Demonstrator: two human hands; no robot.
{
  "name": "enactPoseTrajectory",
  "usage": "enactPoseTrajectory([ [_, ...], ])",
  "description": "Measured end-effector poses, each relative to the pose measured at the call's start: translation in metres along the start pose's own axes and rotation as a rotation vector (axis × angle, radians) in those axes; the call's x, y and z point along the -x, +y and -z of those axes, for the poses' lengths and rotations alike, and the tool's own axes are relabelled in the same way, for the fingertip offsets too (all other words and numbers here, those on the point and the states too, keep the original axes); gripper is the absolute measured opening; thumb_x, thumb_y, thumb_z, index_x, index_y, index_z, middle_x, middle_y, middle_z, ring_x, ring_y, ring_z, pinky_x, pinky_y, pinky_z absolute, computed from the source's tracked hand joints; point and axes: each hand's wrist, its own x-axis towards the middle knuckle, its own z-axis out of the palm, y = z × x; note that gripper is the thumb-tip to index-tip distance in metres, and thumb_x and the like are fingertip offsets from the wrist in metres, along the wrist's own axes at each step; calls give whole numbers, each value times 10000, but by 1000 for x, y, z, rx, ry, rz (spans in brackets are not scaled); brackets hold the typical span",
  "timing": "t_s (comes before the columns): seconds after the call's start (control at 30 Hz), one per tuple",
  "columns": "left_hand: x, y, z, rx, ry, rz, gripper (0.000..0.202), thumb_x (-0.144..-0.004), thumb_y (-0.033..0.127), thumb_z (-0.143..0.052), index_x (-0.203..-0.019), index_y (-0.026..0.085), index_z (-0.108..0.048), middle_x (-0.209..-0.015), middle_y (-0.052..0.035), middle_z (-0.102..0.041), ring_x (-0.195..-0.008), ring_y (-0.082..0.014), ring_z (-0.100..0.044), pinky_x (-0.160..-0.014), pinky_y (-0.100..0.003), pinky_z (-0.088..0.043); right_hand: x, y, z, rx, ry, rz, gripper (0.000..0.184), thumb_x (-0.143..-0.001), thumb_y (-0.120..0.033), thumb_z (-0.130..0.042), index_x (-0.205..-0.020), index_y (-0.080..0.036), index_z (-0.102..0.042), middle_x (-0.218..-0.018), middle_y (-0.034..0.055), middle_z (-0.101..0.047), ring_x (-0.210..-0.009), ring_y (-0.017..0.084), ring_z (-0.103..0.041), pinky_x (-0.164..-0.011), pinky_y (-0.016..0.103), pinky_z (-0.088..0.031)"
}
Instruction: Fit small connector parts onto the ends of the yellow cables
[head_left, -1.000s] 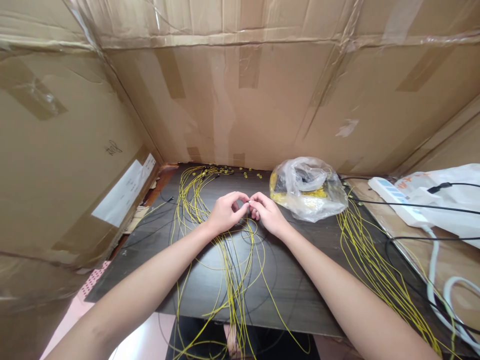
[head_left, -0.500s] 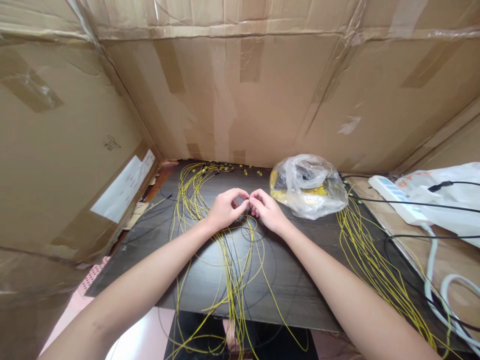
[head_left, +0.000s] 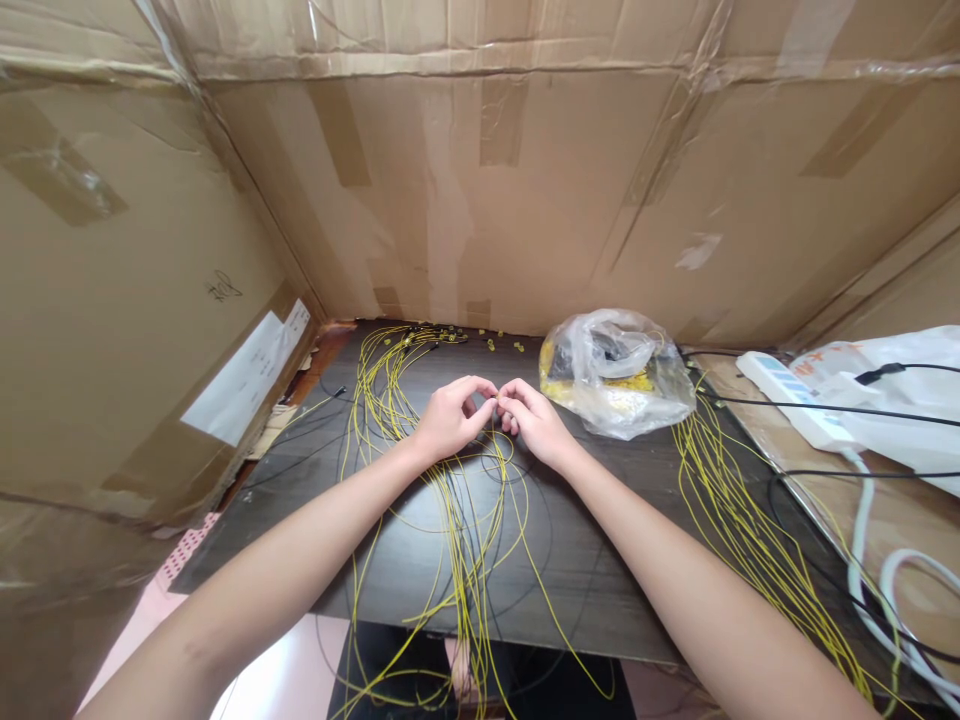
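Observation:
Fingertips of my left hand (head_left: 454, 412) and my right hand (head_left: 534, 420) meet in a pinch above the middle of the dark table. Between them is a small piece, mostly hidden by the fingers, that I cannot make out. A thin yellow cable runs down from just below the fingertips. Loose yellow and black cables (head_left: 466, 545) spread beneath my hands and hang over the table's front edge. Behind my left hand lies a looped bundle of yellow cables (head_left: 381, 385), its ends gathered at the back.
Small yellow pieces (head_left: 492, 346) lie scattered along the back edge. A clear plastic bag (head_left: 619, 375) with yellow and dark contents stands right of my hands. Another yellow cable bundle (head_left: 739, 510) lies at right, beside a white power strip (head_left: 796, 400). Cardboard walls (head_left: 450, 200) enclose the table (head_left: 600, 570).
Both hands stay almost in place, with only a slight shift at the pinched fingertips. The cables and the bag look unchanged.

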Motion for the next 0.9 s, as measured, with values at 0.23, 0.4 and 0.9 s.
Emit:
enactPoseTrajectory([
  [0.23,-1,1,0,9,-5,0,111,-949,280,-643,-970,181,-687,-897,-21,-731,-573,-99,-575,-610,-243,-493,-1,1,0,20,6,-4,220,-854,-454,-546,-873,-239,-503,-736,-39,-575,-615,140,-552,-614,296,-438],
  [0.4,-1,1,0,12,-1,-9,112,-952,277,-641,-977,181,-692,-894,-17,-728,-574,-96,-570,-610,-238,-488,-1,2,0,13,11,-8,262,-861,-495,-548,-867,-235,-510,-736,-36,-579,-622,141,-557,-619,299,-439],
  [0.9,-1,0,0,8,-5,-23,107,-952,266,-639,-982,178,-690,-887,-15,-716,-569,-93,-562,-597,-235,-476,-2,4,1,21,-2,2,267,-893,-499,-537,-856,-236,-516,-731,-28,-588,-620,143,-556,-616,294,-446],
])
